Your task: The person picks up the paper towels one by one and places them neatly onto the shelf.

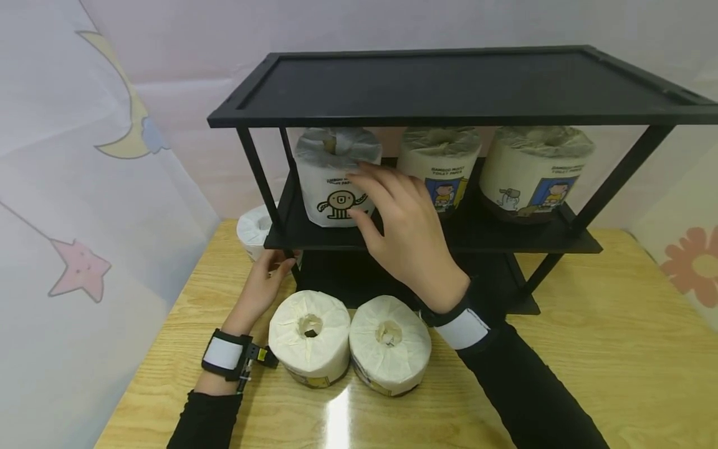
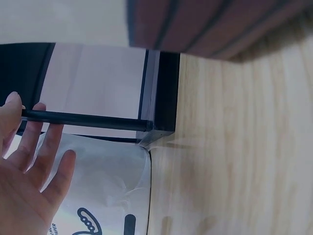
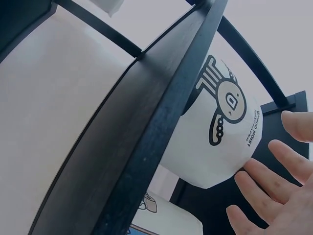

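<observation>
My right hand (image 1: 405, 231) is in front of a white-wrapped toilet paper roll (image 1: 336, 187) at the left of the rack's middle shelf. In the right wrist view, its fingers (image 3: 269, 181) are spread and loosely bent, with a fingertip at the edge of that roll. My left hand (image 1: 266, 280) is low at the rack's left side, holding a thin black post (image 2: 88, 120) between thumb and fingers. Beside it, partly hidden behind the post, a white roll (image 1: 253, 227) stands on the table.
The black rack (image 1: 426, 87) has an overhanging top board. Two cream rolls (image 1: 449, 153) (image 1: 535, 174) stand farther right on the middle shelf. Two more wrapped rolls (image 1: 308, 362) (image 1: 392, 368) stand on the wooden table (image 1: 617, 355) before the rack.
</observation>
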Demonstrator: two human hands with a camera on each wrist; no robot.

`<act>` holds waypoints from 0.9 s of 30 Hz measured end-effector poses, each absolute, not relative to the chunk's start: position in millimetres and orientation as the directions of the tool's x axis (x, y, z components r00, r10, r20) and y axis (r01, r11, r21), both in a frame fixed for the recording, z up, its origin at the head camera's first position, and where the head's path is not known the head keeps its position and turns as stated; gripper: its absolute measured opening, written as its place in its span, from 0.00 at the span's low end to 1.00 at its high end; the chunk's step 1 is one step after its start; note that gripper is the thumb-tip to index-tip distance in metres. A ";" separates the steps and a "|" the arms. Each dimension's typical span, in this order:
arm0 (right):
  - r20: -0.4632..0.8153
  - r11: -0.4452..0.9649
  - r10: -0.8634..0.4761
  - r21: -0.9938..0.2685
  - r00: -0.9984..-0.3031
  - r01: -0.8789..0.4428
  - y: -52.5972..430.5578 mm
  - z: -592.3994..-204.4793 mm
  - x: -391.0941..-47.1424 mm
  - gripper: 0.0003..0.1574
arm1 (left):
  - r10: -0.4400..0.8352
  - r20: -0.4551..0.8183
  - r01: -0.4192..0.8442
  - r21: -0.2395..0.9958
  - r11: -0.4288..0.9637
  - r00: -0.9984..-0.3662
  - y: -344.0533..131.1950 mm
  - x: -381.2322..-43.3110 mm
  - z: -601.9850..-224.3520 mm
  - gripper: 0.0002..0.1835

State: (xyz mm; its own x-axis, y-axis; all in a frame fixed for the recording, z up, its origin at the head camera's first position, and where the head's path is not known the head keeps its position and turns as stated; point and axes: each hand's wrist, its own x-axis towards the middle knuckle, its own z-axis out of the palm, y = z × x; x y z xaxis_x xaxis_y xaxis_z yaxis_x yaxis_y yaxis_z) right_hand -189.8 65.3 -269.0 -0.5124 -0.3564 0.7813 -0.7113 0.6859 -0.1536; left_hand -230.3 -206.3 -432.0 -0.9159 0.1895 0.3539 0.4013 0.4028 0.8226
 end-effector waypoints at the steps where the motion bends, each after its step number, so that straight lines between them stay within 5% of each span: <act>1: 0.783 0.682 -0.358 -0.154 -0.509 -0.715 65.8 -269.2 -188.6 0.24 | 0.187 0.355 0.402 0.823 0.402 -0.916 -206.3 -230.1 -432.0 0.14; 27: 0.876 0.588 -0.282 -0.164 -0.390 -0.792 101.5 -275.6 -150.7 0.17 | 0.182 0.335 0.381 0.831 0.404 -0.924 -207.2 -229.9 -432.0 0.15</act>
State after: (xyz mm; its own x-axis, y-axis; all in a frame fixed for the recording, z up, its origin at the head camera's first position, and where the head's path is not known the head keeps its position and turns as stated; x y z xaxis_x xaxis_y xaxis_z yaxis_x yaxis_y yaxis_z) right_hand -150.7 101.5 -275.6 -0.3904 -0.2823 0.8763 -0.7924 0.5876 -0.1637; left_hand -229.9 -207.2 -432.0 -0.9244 0.1819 0.3352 0.3810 0.4045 0.8314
